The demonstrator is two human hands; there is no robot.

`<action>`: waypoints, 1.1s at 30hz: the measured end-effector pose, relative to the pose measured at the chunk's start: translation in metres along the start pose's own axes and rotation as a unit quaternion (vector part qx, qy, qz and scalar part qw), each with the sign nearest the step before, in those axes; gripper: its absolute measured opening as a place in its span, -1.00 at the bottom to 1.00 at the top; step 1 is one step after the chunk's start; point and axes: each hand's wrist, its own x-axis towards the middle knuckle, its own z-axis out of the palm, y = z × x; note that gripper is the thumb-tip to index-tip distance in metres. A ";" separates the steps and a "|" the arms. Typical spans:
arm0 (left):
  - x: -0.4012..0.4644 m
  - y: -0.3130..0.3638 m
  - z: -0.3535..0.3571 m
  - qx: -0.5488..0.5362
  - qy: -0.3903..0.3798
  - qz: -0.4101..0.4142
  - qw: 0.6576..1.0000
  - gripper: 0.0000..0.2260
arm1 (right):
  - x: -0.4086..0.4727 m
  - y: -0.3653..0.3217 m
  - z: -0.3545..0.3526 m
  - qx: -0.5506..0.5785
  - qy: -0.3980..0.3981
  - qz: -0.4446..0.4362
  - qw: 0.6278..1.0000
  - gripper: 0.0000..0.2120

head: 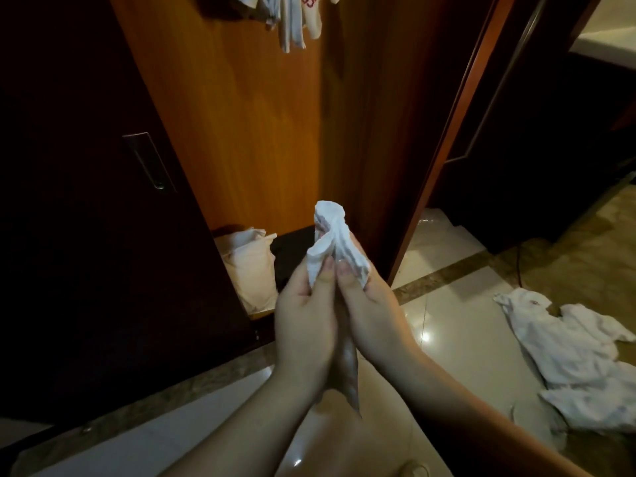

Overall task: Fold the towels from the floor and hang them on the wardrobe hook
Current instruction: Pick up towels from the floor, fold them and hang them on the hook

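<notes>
Both hands, left hand (304, 318) and right hand (366, 304), pinch the bunched white cloth towel (332, 246); better to shake it flat before folding.

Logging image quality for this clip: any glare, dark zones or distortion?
Head view: ceiling-light glare spots on the floor tiles; wardrobe door nearly black; wide-angle lens bends the door frame; bunched towel in both hands stays readable.

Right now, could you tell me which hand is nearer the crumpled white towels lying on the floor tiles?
Right. The right hand is on the crumpled white towels' side; the left hand is beyond it, farther away.
</notes>
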 end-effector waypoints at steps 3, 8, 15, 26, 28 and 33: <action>-0.001 0.001 -0.001 -0.025 -0.048 -0.012 0.998 -0.81 | 0.002 -0.002 -0.009 0.023 -0.050 -0.057 0.997 -0.44; 0.000 0.006 -0.010 -0.081 -0.157 -0.082 0.981 -0.45 | 0.007 -0.009 -0.019 0.031 -0.085 -0.062 0.994 -0.51; 0.012 0.001 -0.013 -0.041 -0.237 -0.060 0.969 -0.31 | 0.008 -0.020 -0.018 -0.044 -0.050 -0.098 0.993 -0.67; 0.071 0.038 -0.031 0.091 -0.113 0.016 0.989 -0.36 | 0.046 -0.070 -0.069 0.023 -0.119 -0.098 0.988 -0.74; 0.088 0.048 -0.034 0.024 -0.199 -0.040 0.979 -0.47 | 0.055 -0.080 -0.077 0.036 -0.149 -0.095 0.984 -0.72; 0.095 0.069 -0.026 -0.050 -0.238 0.057 0.968 -0.73 | 0.067 -0.103 -0.097 0.063 -0.200 -0.092 0.974 -0.73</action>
